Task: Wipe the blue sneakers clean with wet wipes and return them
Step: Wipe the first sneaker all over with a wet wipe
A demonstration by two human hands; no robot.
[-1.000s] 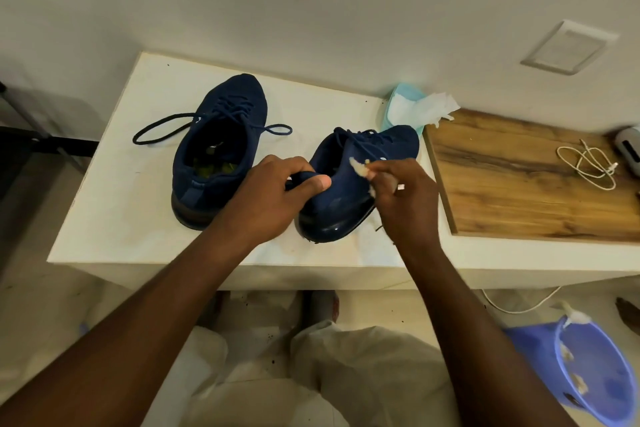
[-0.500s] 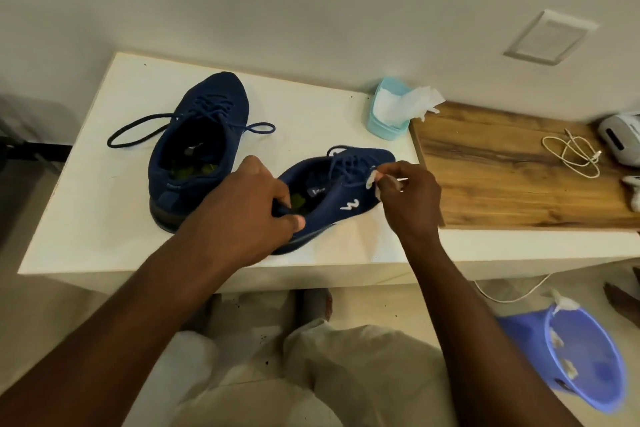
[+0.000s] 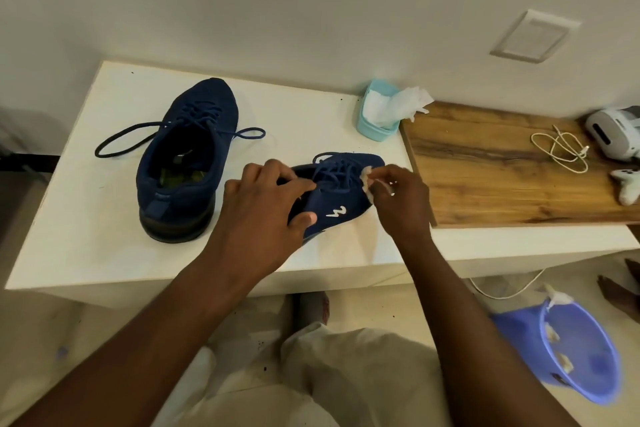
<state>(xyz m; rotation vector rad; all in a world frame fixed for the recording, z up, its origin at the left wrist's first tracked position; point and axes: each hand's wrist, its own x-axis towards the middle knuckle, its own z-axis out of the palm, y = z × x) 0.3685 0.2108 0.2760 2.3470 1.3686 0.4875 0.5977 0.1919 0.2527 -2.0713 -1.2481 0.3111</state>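
Currently logging from the head view. The left hand (image 3: 263, 198) grips the nearer sneaker (image 3: 343, 199) at its heel end: the fingers are curled over the collar into the opening and the thumb is pressed on the side panel. The right hand (image 3: 403, 204) pinches a small crumpled wipe (image 3: 367, 181) between thumb and fingertips and holds it against the upper just beside the laces, toward the toe.

Appearance of that sneaker: dark navy knit upper, matching navy laces, tipped onto its side so one flank faces me, toe pointing away toward the wooden board (image 3: 502, 180). It sits over the front part of the white table (image 3: 86, 218); I cannot tell whether the sole touches the top.

Markings: one white zigzag logo (image 3: 335, 212) on the flank. I can read no letters on it.

The second sneaker (image 3: 188, 156) stands upright on the table to the left, apart from the first, same navy, dark sole, laces loose and looped out on both sides. A small tab at its heel is too small to read.

A light blue pack of wipes (image 3: 375, 120) stands at the back of the table with a sheet pulled up. A blue bin (image 3: 585, 357) on the floor at right holds used wipes.
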